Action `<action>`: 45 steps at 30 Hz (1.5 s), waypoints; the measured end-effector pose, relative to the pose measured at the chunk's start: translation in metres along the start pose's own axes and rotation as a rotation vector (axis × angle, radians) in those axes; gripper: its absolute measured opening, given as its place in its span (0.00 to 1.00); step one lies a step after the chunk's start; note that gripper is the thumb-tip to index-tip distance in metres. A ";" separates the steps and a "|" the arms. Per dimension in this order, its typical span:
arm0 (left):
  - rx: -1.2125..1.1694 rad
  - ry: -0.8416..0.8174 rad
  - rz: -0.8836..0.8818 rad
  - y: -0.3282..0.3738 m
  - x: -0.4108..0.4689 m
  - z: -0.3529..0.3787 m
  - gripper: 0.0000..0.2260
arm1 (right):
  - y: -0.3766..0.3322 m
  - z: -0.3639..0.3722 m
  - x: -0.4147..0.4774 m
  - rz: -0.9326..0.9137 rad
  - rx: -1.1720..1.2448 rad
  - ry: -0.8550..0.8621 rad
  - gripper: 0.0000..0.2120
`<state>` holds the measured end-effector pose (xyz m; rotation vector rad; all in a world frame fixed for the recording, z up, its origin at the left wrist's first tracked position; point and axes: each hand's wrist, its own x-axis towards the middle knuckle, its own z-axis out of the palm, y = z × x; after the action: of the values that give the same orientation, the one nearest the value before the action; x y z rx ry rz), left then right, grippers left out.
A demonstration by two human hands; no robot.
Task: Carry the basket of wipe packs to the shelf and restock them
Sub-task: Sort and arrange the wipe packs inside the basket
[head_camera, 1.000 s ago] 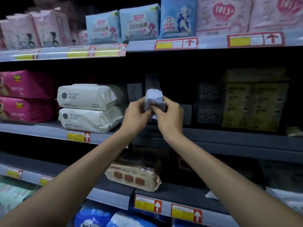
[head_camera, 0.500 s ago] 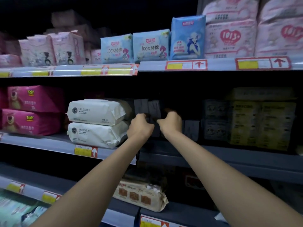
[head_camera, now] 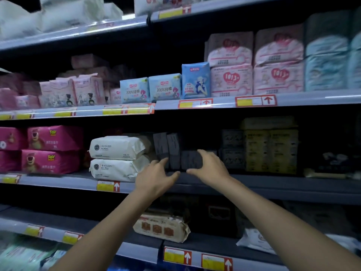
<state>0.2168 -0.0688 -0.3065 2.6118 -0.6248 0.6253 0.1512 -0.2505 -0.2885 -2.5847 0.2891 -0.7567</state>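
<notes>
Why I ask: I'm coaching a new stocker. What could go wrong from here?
1. The upright grey packs stand on end close by the left hand; a nudge could topple them.
2. The right hand curves round a low pack in deep shade, so its seating is hard to judge; it may tip.

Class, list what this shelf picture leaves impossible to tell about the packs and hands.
Head view throughout.
Print on the upright grey packs: too dark and blurred.
Whether the right hand grips the short grey pack or only touches it: shadow hides the contact.
The basket: outside the frame.
</notes>
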 end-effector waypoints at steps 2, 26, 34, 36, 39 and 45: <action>0.065 -0.030 0.023 0.001 -0.018 -0.004 0.40 | 0.007 -0.012 -0.015 0.011 -0.082 -0.084 0.53; 0.067 -0.399 0.262 0.042 -0.243 0.155 0.42 | 0.190 0.019 -0.279 0.016 -0.086 -0.465 0.48; 0.168 -0.780 0.353 0.032 -0.328 0.242 0.42 | 0.248 0.098 -0.360 0.073 -0.127 -0.733 0.42; 0.190 -0.881 0.396 0.031 -0.339 0.257 0.43 | 0.253 0.115 -0.376 0.094 -0.077 -0.824 0.36; 0.212 -1.021 0.473 0.028 -0.354 0.276 0.42 | 0.256 0.136 -0.397 0.127 0.005 -0.982 0.27; 0.164 -1.161 0.468 0.024 -0.365 0.301 0.35 | 0.243 0.166 -0.433 0.080 0.090 -0.985 0.31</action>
<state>0.0116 -0.1055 -0.7318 2.7863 -1.5626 -0.8853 -0.1350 -0.2744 -0.7263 -2.4966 0.0380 0.5455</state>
